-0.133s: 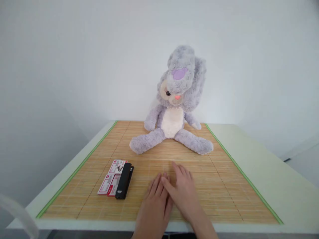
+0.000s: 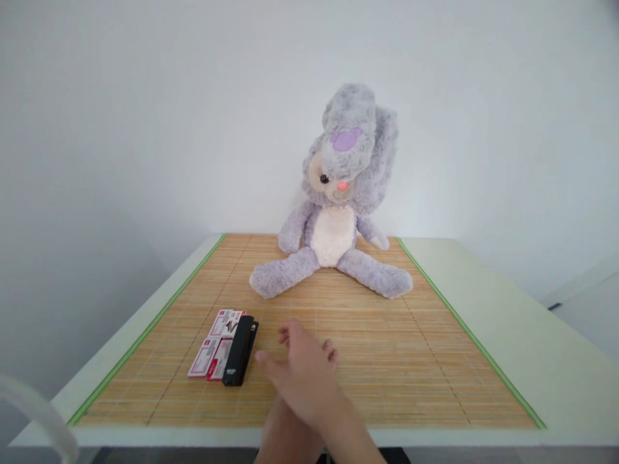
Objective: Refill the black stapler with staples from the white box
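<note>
Readable text: none certain | stapler: pale lettering at near end, too small to make out; white mark at far end, likewise | boxes: red-and-white print, small red logo blocks, wording illegible; far one beside stapler bears a dark picture

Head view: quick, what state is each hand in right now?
Right hand: loosely open, nothing visibly held.
Left hand: mostly hidden behind the right hand; cannot be told.
</note>
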`<state>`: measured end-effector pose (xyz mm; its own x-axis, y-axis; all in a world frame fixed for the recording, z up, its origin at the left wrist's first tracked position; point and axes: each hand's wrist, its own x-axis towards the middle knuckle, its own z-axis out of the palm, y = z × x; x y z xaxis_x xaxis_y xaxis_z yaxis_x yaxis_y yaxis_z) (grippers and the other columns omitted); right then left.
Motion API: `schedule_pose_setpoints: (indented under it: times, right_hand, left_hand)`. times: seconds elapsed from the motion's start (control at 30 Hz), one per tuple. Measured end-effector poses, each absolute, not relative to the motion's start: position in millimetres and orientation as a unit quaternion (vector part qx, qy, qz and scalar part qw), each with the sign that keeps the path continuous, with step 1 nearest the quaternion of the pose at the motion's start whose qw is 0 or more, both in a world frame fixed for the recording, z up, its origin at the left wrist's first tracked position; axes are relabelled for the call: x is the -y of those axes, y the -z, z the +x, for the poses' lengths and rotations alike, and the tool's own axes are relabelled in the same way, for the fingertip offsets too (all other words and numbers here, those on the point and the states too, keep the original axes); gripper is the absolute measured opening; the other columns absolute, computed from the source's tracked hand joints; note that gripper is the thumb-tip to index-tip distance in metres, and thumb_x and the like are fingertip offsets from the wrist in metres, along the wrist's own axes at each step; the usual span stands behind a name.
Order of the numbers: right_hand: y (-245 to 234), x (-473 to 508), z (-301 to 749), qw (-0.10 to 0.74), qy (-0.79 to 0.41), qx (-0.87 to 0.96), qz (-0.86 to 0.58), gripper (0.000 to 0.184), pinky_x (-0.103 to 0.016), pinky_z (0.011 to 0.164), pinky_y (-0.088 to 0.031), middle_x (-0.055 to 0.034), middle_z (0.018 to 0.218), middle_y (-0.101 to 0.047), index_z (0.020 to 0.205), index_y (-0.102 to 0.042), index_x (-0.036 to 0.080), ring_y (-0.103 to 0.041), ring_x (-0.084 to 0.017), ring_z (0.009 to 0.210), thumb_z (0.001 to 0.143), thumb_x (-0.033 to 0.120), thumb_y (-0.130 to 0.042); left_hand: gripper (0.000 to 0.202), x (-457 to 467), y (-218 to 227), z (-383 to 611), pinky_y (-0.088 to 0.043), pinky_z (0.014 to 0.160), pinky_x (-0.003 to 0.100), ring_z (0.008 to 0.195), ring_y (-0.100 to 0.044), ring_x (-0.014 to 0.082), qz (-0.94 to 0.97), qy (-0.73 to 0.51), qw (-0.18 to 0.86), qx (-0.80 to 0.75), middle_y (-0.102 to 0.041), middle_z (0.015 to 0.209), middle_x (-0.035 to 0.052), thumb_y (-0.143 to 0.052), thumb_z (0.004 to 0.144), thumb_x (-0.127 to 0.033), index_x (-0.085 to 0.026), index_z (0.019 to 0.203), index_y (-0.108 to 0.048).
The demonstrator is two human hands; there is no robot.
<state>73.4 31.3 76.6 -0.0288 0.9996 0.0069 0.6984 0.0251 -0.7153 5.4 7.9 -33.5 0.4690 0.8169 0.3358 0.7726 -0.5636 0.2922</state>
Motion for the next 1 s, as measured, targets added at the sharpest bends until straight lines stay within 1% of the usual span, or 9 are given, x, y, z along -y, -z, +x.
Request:
schedule_pose_setpoints:
  times: [0.13, 0.2, 0.33, 0.43, 0.5, 0.57, 0.67, 0.87, 1.0]
  right_hand:
    - [-78.1, -56.7, 19.3, 0.235, -0.337, 0.671, -0.617, 0.072, -0.046, 0.085, -0.054, -0.0111, 0.116, -0.071, 0.123, -0.057, 0.023, -0.07, -0.033, 0.101, 0.079, 0.08, -0.06]
    - [-74.3, -70.0, 10.3, 0.22, -0.337, 0.672, -0.622, 0.075, -0.044, 0.082, -0.054, -0.0135, 0.118, -0.071, 0.123, -0.056, 0.021, -0.07, -0.034, 0.101, 0.075, 0.079, -0.066]
    - [-72.7, -87.8, 27.0, 0.213, -0.296, 0.692, -0.623, 0.057, -0.036, 0.074, -0.051, -0.0115, 0.109, -0.074, 0.115, -0.061, 0.02, -0.071, -0.029, 0.094, 0.078, 0.063, -0.069]
    - [-78.3, -96.5, 60.9, 0.217, -0.257, 0.714, -0.614, 0.035, -0.03, 0.067, -0.044, -0.0065, 0.095, -0.075, 0.099, -0.068, 0.022, -0.068, -0.023, 0.083, 0.08, 0.051, -0.07]
    - [-82.3, -101.6, 86.9, 0.21, -0.26, 0.725, -0.603, 0.019, -0.028, 0.065, -0.041, -0.0039, 0.085, -0.074, 0.086, -0.07, 0.022, -0.065, -0.02, 0.077, 0.081, 0.04, -0.07]
    - [-84.5, -105.4, 109.9, 0.206, -0.281, 0.729, -0.589, 0.007, -0.026, 0.064, -0.04, -0.0021, 0.082, -0.074, 0.084, -0.071, 0.021, -0.064, -0.016, 0.074, 0.08, 0.027, -0.07]
    - [-83.4, -105.8, 131.2, 0.205, -0.296, 0.731, -0.579, 0.014, -0.023, 0.064, -0.041, -0.0011, 0.083, -0.074, 0.09, -0.072, 0.019, -0.065, -0.013, 0.072, 0.077, 0.015, -0.07]
    - [-73.8, -97.9, 131.2, 0.219, -0.273, 0.747, -0.565, 0.035, -0.028, 0.083, -0.044, -0.0066, 0.106, -0.074, 0.106, -0.072, 0.019, -0.065, -0.02, 0.097, 0.077, 0.035, -0.082]
    - [-68.9, -102.7, 126.6, 0.186, -0.308, 0.769, -0.529, 0.013, -0.025, 0.068, -0.041, -0.0016, 0.085, -0.074, 0.087, -0.075, 0.019, -0.063, -0.016, 0.077, 0.082, 0.031, -0.075]
  left_hand:
    - [0.06, -23.5, 48.5, 1.0, -0.043, 0.119, 0.045, 0.143, -0.051, 0.0253, 0.916, -0.195, 0.04, -0.348, -0.05, 0.157, 0.0011, -0.05, 0.099, -0.038, -0.033, 0.158, -0.039]
    - [0.058, -21.5, 39.4, -4.2, -0.044, 0.119, 0.042, 0.143, -0.051, 0.0224, 0.922, -0.189, 0.058, -0.333, -0.049, 0.157, -0.0001, -0.048, 0.1, -0.036, -0.034, 0.157, -0.038]
    - [0.06, -1.2, -2.3, -10.6, -0.045, 0.118, 0.044, 0.143, -0.051, 0.0225, 0.908, -0.189, 0.157, -0.341, -0.05, 0.157, -0.0001, -0.052, 0.097, -0.028, -0.037, 0.155, -0.041]
    - [0.038, 9.8, -33.0, -9.8, -0.052, 0.111, 0.044, 0.126, -0.066, 0.0247, 0.873, -0.233, 0.245, -0.351, -0.071, 0.133, 0.0045, -0.057, 0.093, -0.022, -0.028, 0.129, -0.068]
    - [0.03, 11.3, -44.4, -8.3, -0.052, 0.112, 0.045, 0.12, -0.069, 0.0234, 0.857, -0.265, 0.274, -0.347, -0.075, 0.123, 0.0042, -0.056, 0.095, -0.02, -0.027, 0.118, -0.073]
    - [0.031, 10.4, -47.5, -7.4, -0.048, 0.117, 0.045, 0.123, -0.067, 0.0224, 0.851, -0.284, 0.278, -0.344, -0.075, 0.126, 0.0029, -0.055, 0.096, -0.021, -0.029, 0.122, -0.072]
    - [0.032, 9.2, -43.1, -7.4, -0.046, 0.119, 0.044, 0.126, -0.066, 0.0209, 0.843, -0.294, 0.276, -0.356, -0.074, 0.129, 0.0001, -0.058, 0.096, -0.023, -0.031, 0.125, -0.071]
    - [0.03, 11.1, -37.7, -7.4, -0.047, 0.119, 0.041, 0.124, -0.067, 0.0182, 0.837, -0.299, 0.274, -0.366, -0.074, 0.126, -0.0033, -0.058, 0.097, -0.024, -0.033, 0.122, -0.072]
    - [0.029, 10.8, -38.0, -7.3, -0.049, 0.117, 0.039, 0.122, -0.068, 0.0175, 0.837, -0.308, 0.264, -0.367, -0.075, 0.125, -0.0027, -0.057, 0.097, -0.023, -0.032, 0.121, -0.072]
